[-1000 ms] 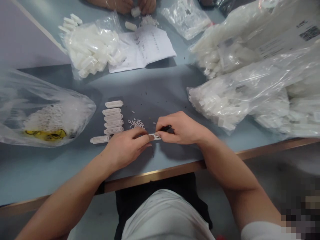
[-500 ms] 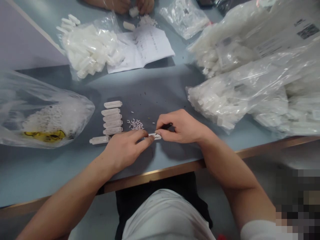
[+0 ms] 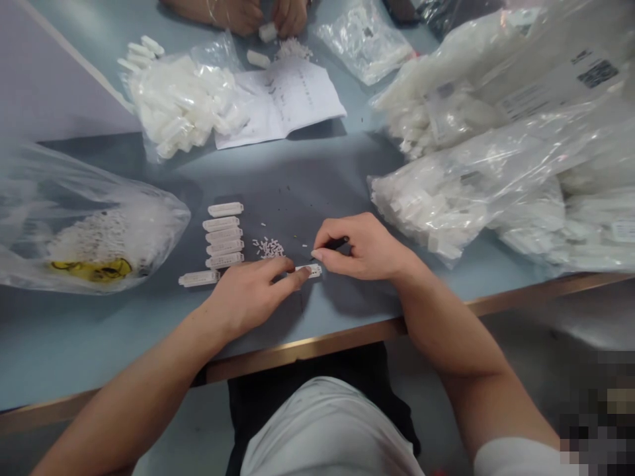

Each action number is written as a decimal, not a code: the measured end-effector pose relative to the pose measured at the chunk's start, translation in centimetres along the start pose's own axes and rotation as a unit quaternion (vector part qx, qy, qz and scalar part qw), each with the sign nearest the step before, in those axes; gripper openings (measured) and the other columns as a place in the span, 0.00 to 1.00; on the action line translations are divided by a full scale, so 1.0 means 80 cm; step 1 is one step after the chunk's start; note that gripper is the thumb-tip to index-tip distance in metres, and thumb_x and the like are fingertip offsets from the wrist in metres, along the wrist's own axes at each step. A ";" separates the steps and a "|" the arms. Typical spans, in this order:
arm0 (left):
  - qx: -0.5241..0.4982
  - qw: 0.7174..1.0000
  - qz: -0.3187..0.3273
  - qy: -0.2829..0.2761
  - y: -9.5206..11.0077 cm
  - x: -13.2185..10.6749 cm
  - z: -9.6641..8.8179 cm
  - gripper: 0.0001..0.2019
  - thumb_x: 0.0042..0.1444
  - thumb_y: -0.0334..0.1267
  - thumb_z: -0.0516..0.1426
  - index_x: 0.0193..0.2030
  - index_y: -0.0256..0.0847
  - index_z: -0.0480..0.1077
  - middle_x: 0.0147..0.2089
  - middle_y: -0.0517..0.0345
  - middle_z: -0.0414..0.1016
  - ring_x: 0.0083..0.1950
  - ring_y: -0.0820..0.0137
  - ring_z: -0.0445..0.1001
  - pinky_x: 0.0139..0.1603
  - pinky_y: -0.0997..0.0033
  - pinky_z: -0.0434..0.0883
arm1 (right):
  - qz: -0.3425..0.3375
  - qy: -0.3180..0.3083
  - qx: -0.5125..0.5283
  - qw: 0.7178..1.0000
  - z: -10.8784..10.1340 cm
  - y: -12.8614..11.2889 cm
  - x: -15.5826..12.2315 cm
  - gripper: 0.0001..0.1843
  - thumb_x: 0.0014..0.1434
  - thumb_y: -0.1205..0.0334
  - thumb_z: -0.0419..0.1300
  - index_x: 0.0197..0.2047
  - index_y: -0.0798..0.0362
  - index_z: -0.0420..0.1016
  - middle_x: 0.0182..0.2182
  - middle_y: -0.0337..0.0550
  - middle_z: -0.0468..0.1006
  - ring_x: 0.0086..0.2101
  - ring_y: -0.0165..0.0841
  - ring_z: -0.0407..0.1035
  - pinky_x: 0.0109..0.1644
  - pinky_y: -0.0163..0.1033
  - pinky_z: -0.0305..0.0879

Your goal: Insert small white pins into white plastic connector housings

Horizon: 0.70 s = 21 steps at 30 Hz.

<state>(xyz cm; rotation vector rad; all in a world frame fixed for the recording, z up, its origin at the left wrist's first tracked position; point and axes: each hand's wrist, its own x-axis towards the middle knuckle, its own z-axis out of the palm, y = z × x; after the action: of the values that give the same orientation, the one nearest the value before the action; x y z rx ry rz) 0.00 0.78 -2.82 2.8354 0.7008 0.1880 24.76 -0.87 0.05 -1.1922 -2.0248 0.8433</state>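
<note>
While the person sits at the near edge of the blue-grey table [image 3: 89, 344], both hands work close together at its middle. Main item: a short white plastic strip [image 3: 308, 271], lying flat on the table between the hands, with small holes along it. Left hand [image 3: 251, 297]: fingers together and fairly straight, forefinger tip on the left part of the strip. Thumb hidden, so cannot tell if it's a real grip. Right hand [image 3: 364, 250]: fingers curled narrow, pinching a small black tool [image 3: 337, 243] against the thumb. Its tip is just above the strip's right end, touching or not, cannot tell.

Just left of the strip and beyond the left hand: a small heap of tiny white pins [image 3: 268, 248]. Left of that, a neat column of five similar white strips [image 3: 223, 238], with one more [image 3: 198, 278] lying lengthwise near the left hand.

Far left, a clear bag [image 3: 99, 231] of small white parts with a yellow patch inside. Far side: a bag of white plastic pieces [image 3: 181, 102] and an open paper booklet [image 3: 280, 99]. Right side: large clear bags of white parts [image 3: 446, 198], stacked high. At the far edge, a co-worker's hands [image 3: 290, 14] hold a small white piece.
</note>
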 end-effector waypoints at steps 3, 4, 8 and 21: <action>0.011 1.000 0.018 0.009 -0.001 0.000 0.003 0.20 0.66 0.33 0.47 0.60 0.52 0.68 0.49 0.57 0.77 0.38 0.70 0.74 0.32 0.74 0.62 | 0.000 0.008 0.006 1.000 -0.001 0.000 0.000 0.05 0.58 0.63 0.60 0.31 0.54 0.75 0.26 0.35 0.76 0.26 0.25 0.66 0.33 0.31 0.58; 0.024 0.999 0.024 0.006 0.000 0.000 0.004 0.20 0.66 0.32 0.47 0.61 0.52 0.68 0.49 0.57 0.77 0.38 0.70 0.74 0.32 0.74 0.62 | -0.002 0.010 0.007 1.000 -0.001 0.000 0.000 0.05 0.58 0.63 0.60 0.31 0.54 0.75 0.26 0.35 0.76 0.26 0.25 0.66 0.33 0.31 0.58; 0.068 0.997 0.025 0.003 0.000 0.002 0.005 0.19 0.67 0.34 0.47 0.60 0.53 0.68 0.49 0.58 0.77 0.38 0.71 0.74 0.30 0.74 0.61 | -0.008 0.023 0.009 1.000 0.000 0.001 -0.001 0.05 0.58 0.63 0.60 0.31 0.54 0.75 0.26 0.35 0.76 0.26 0.25 0.66 0.33 0.31 0.59; 0.096 0.995 0.029 -0.001 0.006 0.002 0.006 0.22 0.66 0.32 0.46 0.63 0.54 0.65 0.46 0.56 0.75 0.36 0.69 0.73 0.30 0.73 0.61 | -0.013 -0.002 -0.158 0.987 0.009 0.022 0.005 0.09 0.66 0.65 0.50 0.41 0.53 0.72 0.42 0.47 0.72 0.39 0.33 0.67 0.44 0.37 0.62</action>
<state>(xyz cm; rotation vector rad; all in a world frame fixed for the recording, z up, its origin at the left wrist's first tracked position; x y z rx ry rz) 0.41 0.38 -3.19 3.0409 0.6709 0.1333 24.96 0.01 -1.69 -1.3291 -2.2294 0.5239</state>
